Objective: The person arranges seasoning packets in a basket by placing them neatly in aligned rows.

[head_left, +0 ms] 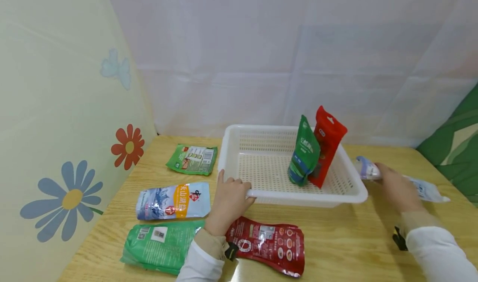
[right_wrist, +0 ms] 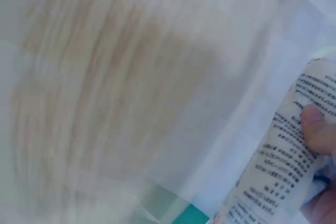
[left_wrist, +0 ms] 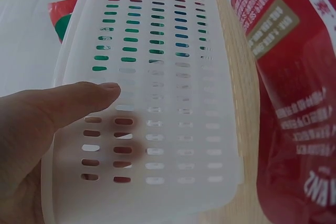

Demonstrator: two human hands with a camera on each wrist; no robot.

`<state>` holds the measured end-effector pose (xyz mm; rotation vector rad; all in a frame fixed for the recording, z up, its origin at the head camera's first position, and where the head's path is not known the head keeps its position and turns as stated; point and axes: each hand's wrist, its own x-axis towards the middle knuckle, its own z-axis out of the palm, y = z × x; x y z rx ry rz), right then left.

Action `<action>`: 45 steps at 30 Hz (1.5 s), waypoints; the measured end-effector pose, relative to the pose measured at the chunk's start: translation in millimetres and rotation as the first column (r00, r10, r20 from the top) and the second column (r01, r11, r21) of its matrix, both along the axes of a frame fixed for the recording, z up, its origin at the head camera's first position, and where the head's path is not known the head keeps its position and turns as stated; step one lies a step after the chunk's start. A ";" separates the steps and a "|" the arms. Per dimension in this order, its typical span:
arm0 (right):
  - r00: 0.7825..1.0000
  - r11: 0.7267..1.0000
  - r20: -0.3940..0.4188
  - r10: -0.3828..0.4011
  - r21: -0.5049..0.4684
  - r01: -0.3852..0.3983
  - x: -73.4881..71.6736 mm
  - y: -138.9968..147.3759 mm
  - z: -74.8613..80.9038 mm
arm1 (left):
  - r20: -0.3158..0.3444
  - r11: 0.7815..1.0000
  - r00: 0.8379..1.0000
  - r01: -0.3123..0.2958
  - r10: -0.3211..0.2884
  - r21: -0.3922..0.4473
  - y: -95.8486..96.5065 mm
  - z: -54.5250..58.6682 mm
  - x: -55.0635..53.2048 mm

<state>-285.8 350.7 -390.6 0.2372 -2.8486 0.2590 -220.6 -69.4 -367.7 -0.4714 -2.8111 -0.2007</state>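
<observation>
My left hand (head_left: pixel 229 201) grips the near left corner of a white plastic basket (head_left: pixel 298 197); in the left wrist view its thumb lies against the slotted wall. Upright inside, toward the basket's right end, lean a green pouch (head_left: pixel 304 151) and a red packet (head_left: pixel 330 143). To the right of the basket, my right hand (head_left: pixel 399 188) holds a white and purple packet (head_left: pixel 369 168). The right wrist view shows the thumb pressed on the small print of this white packet (right_wrist: pixel 273 166). A clear-and-blue bag (head_left: pixel 429 190) lies just beyond that hand.
Left of the basket lie a small green packet (head_left: pixel 192 159), a blue and orange salt pouch (head_left: pixel 173 201) and a larger green bag (head_left: pixel 160 246). A dark red pouch (head_left: pixel 267 246) lies in front of the basket. A white sheet (head_left: pixel 239 66) hangs behind the table.
</observation>
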 end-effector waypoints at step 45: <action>0.931 0.942 -0.202 0.304 0.207 -0.263 136.1 -125.4 66.7 | 0.015 0.749 0.973 0.167 -0.230 0.641 20.3 14.4 8.5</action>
